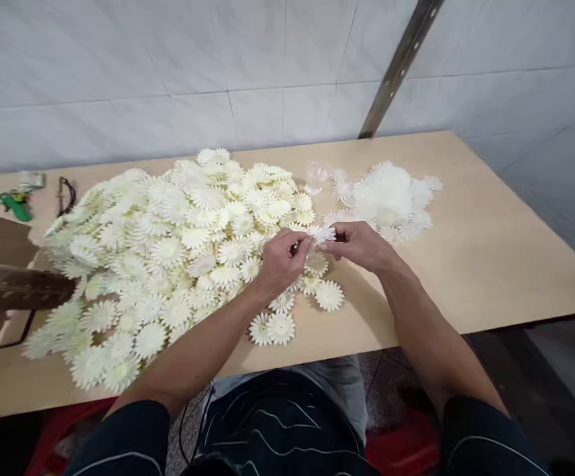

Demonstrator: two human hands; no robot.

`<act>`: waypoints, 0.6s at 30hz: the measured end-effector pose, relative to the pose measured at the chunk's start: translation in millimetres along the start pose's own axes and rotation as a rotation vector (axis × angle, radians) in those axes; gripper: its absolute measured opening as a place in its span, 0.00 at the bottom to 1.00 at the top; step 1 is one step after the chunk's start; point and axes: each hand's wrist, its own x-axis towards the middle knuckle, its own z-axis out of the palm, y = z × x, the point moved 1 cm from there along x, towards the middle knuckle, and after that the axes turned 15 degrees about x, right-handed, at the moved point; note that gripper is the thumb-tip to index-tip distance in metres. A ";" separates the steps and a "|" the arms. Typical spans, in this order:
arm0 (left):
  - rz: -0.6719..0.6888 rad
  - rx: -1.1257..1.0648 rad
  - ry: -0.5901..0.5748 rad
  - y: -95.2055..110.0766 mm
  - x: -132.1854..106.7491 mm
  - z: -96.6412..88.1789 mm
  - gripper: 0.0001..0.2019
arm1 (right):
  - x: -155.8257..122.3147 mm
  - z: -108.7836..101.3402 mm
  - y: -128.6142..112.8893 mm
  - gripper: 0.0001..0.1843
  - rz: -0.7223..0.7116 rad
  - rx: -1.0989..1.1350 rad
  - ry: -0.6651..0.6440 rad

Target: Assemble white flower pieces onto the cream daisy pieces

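Note:
Between my two hands, just above the table, is a white petal disc (321, 234) shaped like a daisy. My right hand (361, 246) pinches its right edge between thumb and fingers. My left hand (285, 259) is closed at the disc's left side, fingertips pressed together against it. A large heap of cream-coloured artificial flower heads (168, 251) spreads to the left, partly under my left forearm. Beyond my right hand lies a smaller pile of whiter petal discs (389, 195). A few loose flower heads (329, 295) rest on the table below my hands.
The wooden table (495, 251) stands against a tiled wall (267, 59). A clear plastic piece (317, 175) sits between the piles. At the far left are a green object (15, 205), a dark cord loop (66, 195) and a brown post (19, 287) jutting over the edge.

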 end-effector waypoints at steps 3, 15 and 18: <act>-0.044 0.025 -0.001 -0.9 0.1 -1.9 0.07 | -1.7 1.7 -3.3 0.32 0.002 0.028 -0.037; -0.351 -0.052 0.021 -2.3 2.9 -3.3 0.12 | -3.7 -11.4 -6.5 0.32 0.002 -0.026 -0.151; -0.447 -0.083 0.023 -5.4 3.0 -3.1 0.14 | -5.3 -22.9 -9.3 0.34 0.002 -0.058 -0.135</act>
